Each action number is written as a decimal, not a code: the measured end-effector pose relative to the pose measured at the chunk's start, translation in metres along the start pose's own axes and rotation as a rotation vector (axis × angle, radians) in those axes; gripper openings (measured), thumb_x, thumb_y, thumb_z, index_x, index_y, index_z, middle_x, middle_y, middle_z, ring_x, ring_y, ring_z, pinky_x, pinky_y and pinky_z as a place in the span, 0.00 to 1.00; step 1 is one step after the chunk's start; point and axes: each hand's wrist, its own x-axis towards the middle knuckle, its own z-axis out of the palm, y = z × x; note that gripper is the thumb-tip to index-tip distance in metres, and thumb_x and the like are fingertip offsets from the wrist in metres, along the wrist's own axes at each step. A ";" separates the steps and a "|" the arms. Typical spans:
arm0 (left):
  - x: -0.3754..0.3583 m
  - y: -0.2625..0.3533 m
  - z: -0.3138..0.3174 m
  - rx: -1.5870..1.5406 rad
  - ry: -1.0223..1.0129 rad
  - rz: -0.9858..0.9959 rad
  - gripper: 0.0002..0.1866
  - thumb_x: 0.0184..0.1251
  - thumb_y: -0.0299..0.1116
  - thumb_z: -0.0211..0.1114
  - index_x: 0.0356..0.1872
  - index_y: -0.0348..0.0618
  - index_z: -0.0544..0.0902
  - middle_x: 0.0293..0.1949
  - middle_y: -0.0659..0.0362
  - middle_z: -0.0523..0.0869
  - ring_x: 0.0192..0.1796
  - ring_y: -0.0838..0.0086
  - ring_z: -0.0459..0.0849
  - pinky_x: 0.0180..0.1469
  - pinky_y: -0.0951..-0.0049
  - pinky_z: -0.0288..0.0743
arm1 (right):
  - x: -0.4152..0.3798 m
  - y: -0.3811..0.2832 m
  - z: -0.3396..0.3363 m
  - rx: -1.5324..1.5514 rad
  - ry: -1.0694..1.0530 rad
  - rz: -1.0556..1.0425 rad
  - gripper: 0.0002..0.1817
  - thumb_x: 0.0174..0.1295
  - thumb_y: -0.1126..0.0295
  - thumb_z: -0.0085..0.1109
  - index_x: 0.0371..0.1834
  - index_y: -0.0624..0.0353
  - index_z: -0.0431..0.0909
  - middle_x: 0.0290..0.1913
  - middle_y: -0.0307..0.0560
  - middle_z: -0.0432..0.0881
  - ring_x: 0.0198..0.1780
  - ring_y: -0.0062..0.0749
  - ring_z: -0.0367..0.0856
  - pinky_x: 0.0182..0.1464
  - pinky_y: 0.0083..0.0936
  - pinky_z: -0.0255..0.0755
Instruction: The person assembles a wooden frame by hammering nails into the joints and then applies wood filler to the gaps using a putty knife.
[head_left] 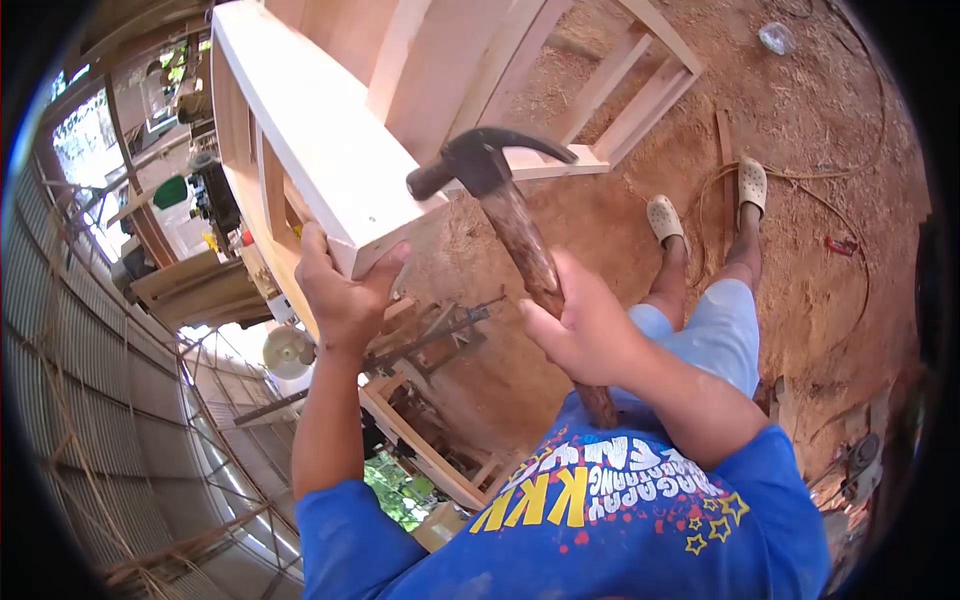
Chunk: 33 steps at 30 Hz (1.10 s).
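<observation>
My right hand [585,325] is wrapped round the wooden handle of a claw hammer [522,238]. The hammer's dark metal head is raised, overlapping the near end of a pale wooden frame [330,130] in this view, with its claw pointing right. At that frame's corner, my left hand [345,295] grips the end of the wide board, thumb on one side and fingers round the other. A small mark shows on the board's bright face near the corner. Slats and a panel of the frame run up and away to the top.
Sawdust covers the brown dirt floor [800,110], where a cord [850,170] curls near my clogs [752,187]. A round fan [288,352] and wooden pieces stand at the left, beside a corrugated metal wall [90,390]. A clear plastic bag [776,38] lies at the top right.
</observation>
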 end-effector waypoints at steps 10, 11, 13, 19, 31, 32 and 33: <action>0.000 0.000 0.001 -0.043 0.008 -0.002 0.25 0.58 0.30 0.83 0.50 0.37 0.75 0.45 0.56 0.85 0.49 0.73 0.84 0.55 0.70 0.79 | 0.013 -0.010 -0.013 0.026 0.212 -0.360 0.07 0.77 0.70 0.55 0.51 0.58 0.70 0.26 0.43 0.78 0.24 0.22 0.82 0.27 0.20 0.76; -0.002 0.000 0.000 -0.026 0.007 -0.006 0.25 0.58 0.30 0.83 0.50 0.37 0.75 0.45 0.56 0.85 0.49 0.73 0.84 0.55 0.70 0.79 | 0.011 0.000 -0.004 -0.321 0.051 -0.277 0.07 0.77 0.69 0.55 0.51 0.58 0.70 0.25 0.44 0.78 0.24 0.22 0.82 0.26 0.21 0.76; 0.004 -0.002 0.005 -0.020 0.031 0.039 0.26 0.57 0.32 0.83 0.48 0.37 0.74 0.42 0.54 0.86 0.46 0.72 0.85 0.52 0.69 0.80 | 0.011 -0.013 -0.009 -0.288 0.115 -0.399 0.10 0.76 0.71 0.55 0.53 0.59 0.67 0.25 0.42 0.77 0.22 0.25 0.80 0.25 0.24 0.76; -0.002 -0.003 0.000 -0.049 0.005 0.001 0.27 0.57 0.30 0.83 0.51 0.37 0.75 0.45 0.55 0.84 0.48 0.74 0.83 0.55 0.70 0.78 | 0.005 -0.035 -0.024 0.512 0.398 -0.251 0.10 0.74 0.77 0.54 0.53 0.59 0.67 0.25 0.41 0.77 0.21 0.24 0.78 0.23 0.24 0.74; -0.002 -0.001 -0.001 -0.011 0.029 0.058 0.27 0.56 0.33 0.84 0.47 0.37 0.74 0.40 0.54 0.85 0.44 0.72 0.84 0.50 0.68 0.79 | 0.014 -0.038 -0.027 0.488 0.445 -0.306 0.11 0.76 0.70 0.56 0.52 0.59 0.64 0.25 0.40 0.75 0.21 0.23 0.75 0.26 0.25 0.76; -0.001 0.001 -0.001 -0.009 0.036 0.057 0.27 0.56 0.34 0.84 0.47 0.36 0.74 0.40 0.54 0.85 0.44 0.72 0.84 0.50 0.68 0.79 | 0.014 -0.026 -0.022 0.210 0.268 -0.303 0.12 0.75 0.70 0.57 0.52 0.59 0.64 0.25 0.40 0.75 0.20 0.23 0.74 0.25 0.25 0.76; 0.000 0.003 -0.001 -0.005 0.036 0.058 0.28 0.56 0.35 0.85 0.47 0.36 0.74 0.39 0.54 0.85 0.43 0.72 0.84 0.49 0.68 0.79 | 0.015 -0.019 -0.017 -0.063 0.097 -0.291 0.13 0.75 0.69 0.57 0.52 0.58 0.64 0.25 0.39 0.75 0.20 0.23 0.74 0.25 0.25 0.76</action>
